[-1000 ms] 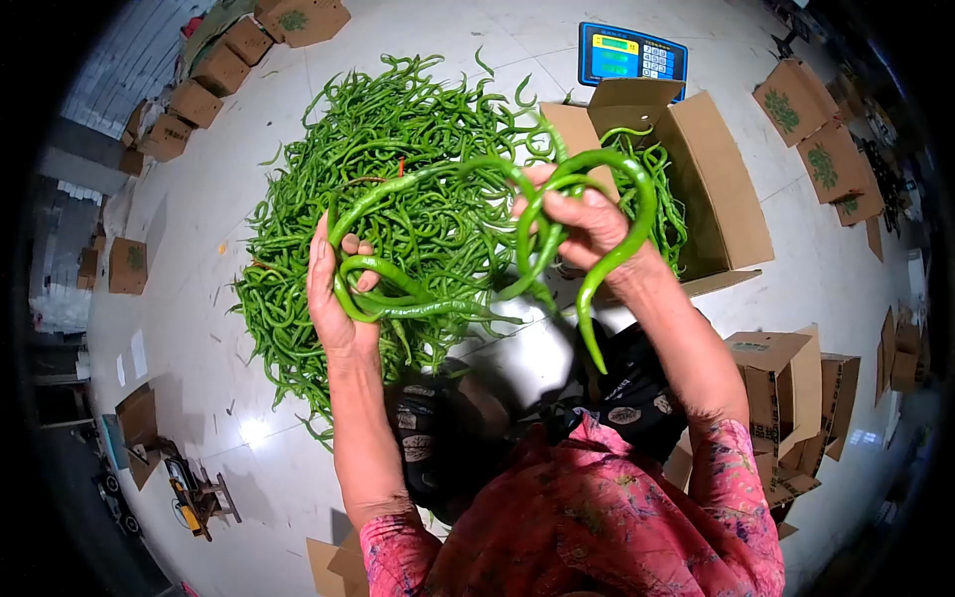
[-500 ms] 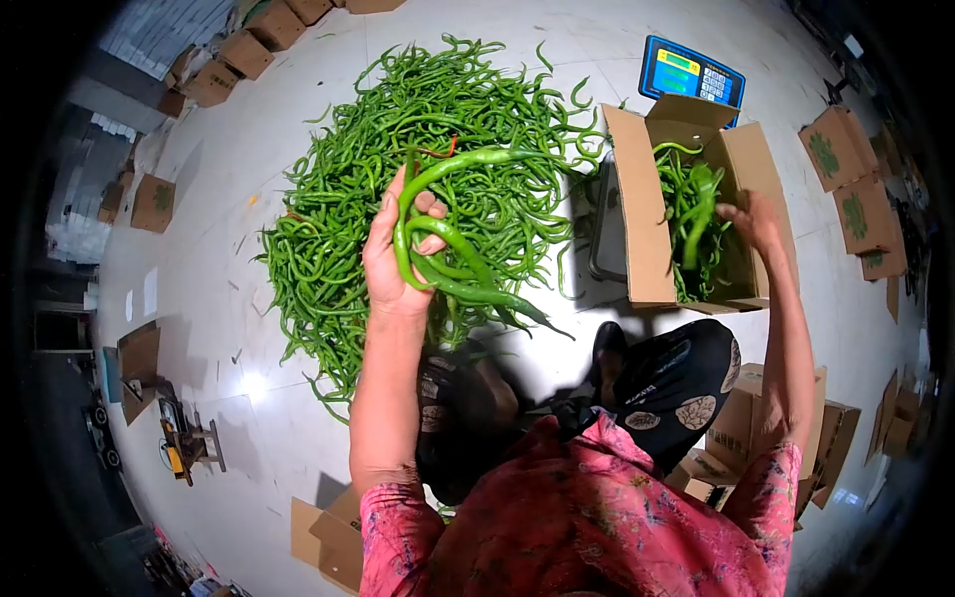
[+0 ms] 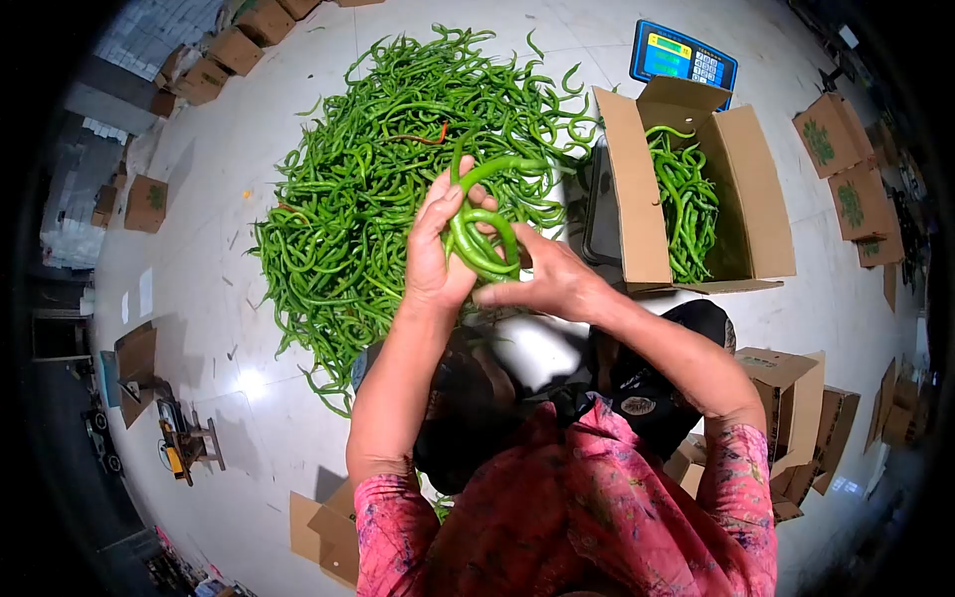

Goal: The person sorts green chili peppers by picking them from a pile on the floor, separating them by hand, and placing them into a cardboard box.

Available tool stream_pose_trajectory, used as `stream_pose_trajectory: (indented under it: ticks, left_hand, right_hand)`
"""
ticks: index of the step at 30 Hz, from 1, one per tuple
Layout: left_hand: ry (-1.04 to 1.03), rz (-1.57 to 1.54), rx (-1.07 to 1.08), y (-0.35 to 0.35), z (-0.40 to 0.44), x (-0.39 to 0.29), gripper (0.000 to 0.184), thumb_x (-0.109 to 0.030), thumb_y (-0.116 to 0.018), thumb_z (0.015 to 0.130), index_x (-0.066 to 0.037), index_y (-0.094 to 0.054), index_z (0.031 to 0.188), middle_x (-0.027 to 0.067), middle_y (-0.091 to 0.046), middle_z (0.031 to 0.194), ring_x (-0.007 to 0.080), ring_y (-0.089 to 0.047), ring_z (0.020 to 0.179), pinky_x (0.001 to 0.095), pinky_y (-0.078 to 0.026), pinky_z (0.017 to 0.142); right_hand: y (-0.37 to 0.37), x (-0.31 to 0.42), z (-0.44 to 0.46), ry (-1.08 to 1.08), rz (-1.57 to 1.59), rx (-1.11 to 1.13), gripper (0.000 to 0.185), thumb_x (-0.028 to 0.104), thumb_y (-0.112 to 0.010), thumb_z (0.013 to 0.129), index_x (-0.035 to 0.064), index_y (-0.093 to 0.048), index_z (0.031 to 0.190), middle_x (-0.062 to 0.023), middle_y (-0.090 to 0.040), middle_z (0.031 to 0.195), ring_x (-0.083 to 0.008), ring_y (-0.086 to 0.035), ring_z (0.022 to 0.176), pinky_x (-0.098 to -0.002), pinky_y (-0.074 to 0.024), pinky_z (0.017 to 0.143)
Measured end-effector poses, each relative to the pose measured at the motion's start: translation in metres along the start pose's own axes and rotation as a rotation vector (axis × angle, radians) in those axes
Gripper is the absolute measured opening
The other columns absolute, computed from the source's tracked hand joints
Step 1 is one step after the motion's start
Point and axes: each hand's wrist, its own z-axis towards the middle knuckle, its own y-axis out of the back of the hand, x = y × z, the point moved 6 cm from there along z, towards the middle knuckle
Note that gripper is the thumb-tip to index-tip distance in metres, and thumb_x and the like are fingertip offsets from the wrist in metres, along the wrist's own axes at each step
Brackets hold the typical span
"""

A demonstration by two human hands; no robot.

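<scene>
Several long, curled green chili peppers [image 3: 479, 239] lie across the palm of my left hand [image 3: 438, 259], whose fingers curl round them. From the right, my right hand [image 3: 562, 282] reaches over to the same peppers, thumb below and fingers at their right ends. Part of its grip is hidden behind the peppers. Beneath and beyond both hands spreads a big heap of green chili peppers [image 3: 338, 214] on the floor, with a red one [image 3: 430, 138] among them. To the right stands an open cardboard box [image 3: 645, 199] with green peppers [image 3: 684, 204] inside.
Behind the box is a blue scale display [image 3: 684, 58]; the box stands by the dark scale platform [image 3: 600, 214]. Open cartons [image 3: 781, 398] sit at my right side, another carton [image 3: 333, 532] at lower left. A small stool [image 3: 189, 443] is farther left. More boxes line the edges.
My right hand has come out of the cardboard box and across to the peppers in my left hand. My left hand has shifted right, still holding its peppers.
</scene>
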Motion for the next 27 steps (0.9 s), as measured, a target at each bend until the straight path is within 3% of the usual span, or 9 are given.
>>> stream_pose_trajectory:
  ticks: [3, 4, 8, 10, 12, 15, 20, 24, 27]
  left_hand:
    - [0.013, 0.015, -0.040, 0.004, 0.000, -0.001, 0.042, -0.016, -0.051, 0.094, -0.006, -0.046, 0.134, 0.0106, -0.061, 0.102, 0.0257, -0.060, 0.100, 0.0373, -0.053, 0.079]
    - [0.011, 0.010, -0.034, 0.003, 0.000, -0.004, 0.042, -0.016, -0.051, 0.094, -0.006, -0.046, 0.134, 0.0110, -0.061, 0.103, 0.0262, -0.060, 0.102, 0.0379, -0.053, 0.080]
    - [0.002, 0.050, -0.025, 0.009, 0.002, -0.015, 0.039, -0.022, -0.054, 0.095, -0.004, -0.051, 0.129, 0.0136, -0.064, 0.105, 0.0293, -0.059, 0.107, 0.0437, -0.049, 0.092]
    - [-0.032, 0.125, -0.071, 0.011, 0.003, -0.024, 0.037, -0.023, -0.055, 0.094, -0.002, -0.054, 0.125, 0.0146, -0.064, 0.106, 0.0300, -0.059, 0.107, 0.0438, -0.047, 0.094]
    - [-0.132, 0.186, -0.093, 0.017, 0.006, -0.039, 0.036, -0.021, -0.056, 0.094, -0.004, -0.051, 0.126, 0.0140, -0.063, 0.107, 0.0238, -0.059, 0.103, 0.0365, -0.049, 0.087]
    - [-0.246, 0.095, -0.130, 0.025, 0.005, -0.060, 0.035, -0.012, -0.057, 0.093, -0.004, -0.050, 0.126, 0.0147, -0.061, 0.111, 0.0256, -0.059, 0.104, 0.0365, -0.049, 0.088]
    - [-0.326, 0.132, -0.145, 0.032, 0.000, -0.076, 0.033, -0.011, -0.052, 0.094, -0.002, -0.050, 0.125, 0.0147, -0.062, 0.103, 0.0267, -0.059, 0.101, 0.0373, -0.048, 0.089]
    - [-0.688, 0.455, -0.430, 0.019, -0.022, -0.114, 0.043, -0.009, -0.043, 0.095, 0.000, -0.036, 0.136, 0.0157, -0.059, 0.097, 0.0263, -0.059, 0.093, 0.0380, -0.050, 0.084]
    - [-0.755, 0.522, -0.522, 0.027, -0.032, -0.130, 0.048, -0.011, -0.041, 0.095, 0.002, -0.031, 0.140, 0.0157, -0.058, 0.097, 0.0269, -0.059, 0.093, 0.0378, -0.050, 0.083]
  right_hand:
    - [-0.011, -0.031, 0.014, 0.102, 0.237, -0.192, 0.077, 0.032, -0.071, 0.078, 0.0105, -0.036, 0.143, -0.0144, -0.061, 0.119, -0.0261, -0.061, 0.107, -0.0378, -0.0457, 0.096]
    - [-0.016, -0.033, 0.014, 0.108, 0.403, -0.078, 0.064, 0.021, -0.063, 0.086, 0.0086, -0.036, 0.144, -0.0127, -0.062, 0.114, -0.0207, -0.063, 0.095, -0.0342, -0.0485, 0.090]
    - [-0.011, -0.042, 0.014, -0.055, 0.882, 0.174, 0.050, 0.013, -0.056, 0.092, 0.0051, -0.040, 0.139, -0.0094, -0.064, 0.097, -0.0142, -0.062, 0.082, -0.0271, -0.0509, 0.076]
    - [-0.007, -0.041, 0.010, -0.105, 1.088, 0.226, 0.038, 0.013, -0.056, 0.092, 0.0050, -0.047, 0.128, -0.0066, -0.061, 0.086, -0.0116, -0.057, 0.066, -0.0233, -0.0468, 0.058]
    - [-0.004, -0.041, 0.004, -0.158, 1.272, 0.299, 0.030, 0.012, -0.058, 0.092, 0.0043, -0.050, 0.120, -0.0061, -0.058, 0.080, -0.0077, -0.046, 0.052, -0.0225, -0.0383, 0.045]
    - [0.006, -0.036, -0.003, -0.141, 1.326, 0.271, 0.030, 0.013, -0.058, 0.093, 0.0044, -0.051, 0.120, -0.0061, -0.057, 0.078, -0.0070, -0.042, 0.049, -0.0223, -0.0354, 0.043]
    - [0.018, -0.038, -0.001, 0.012, 1.155, 0.158, 0.029, 0.012, -0.059, 0.092, -0.0007, -0.049, 0.117, -0.0149, -0.066, 0.089, -0.0143, -0.061, 0.067, -0.0256, -0.0488, 0.059]
    - [0.021, -0.042, -0.005, -0.007, 1.161, 0.121, 0.028, 0.011, -0.060, 0.092, 0.0008, -0.049, 0.116, -0.0137, -0.067, 0.090, -0.0142, -0.064, 0.072, -0.0250, -0.0498, 0.060]
    - [0.021, -0.049, -0.002, 0.011, 1.156, 0.100, 0.029, 0.012, -0.062, 0.091, 0.0016, -0.051, 0.115, -0.0129, -0.067, 0.091, -0.0133, -0.064, 0.074, -0.0243, -0.0512, 0.062]
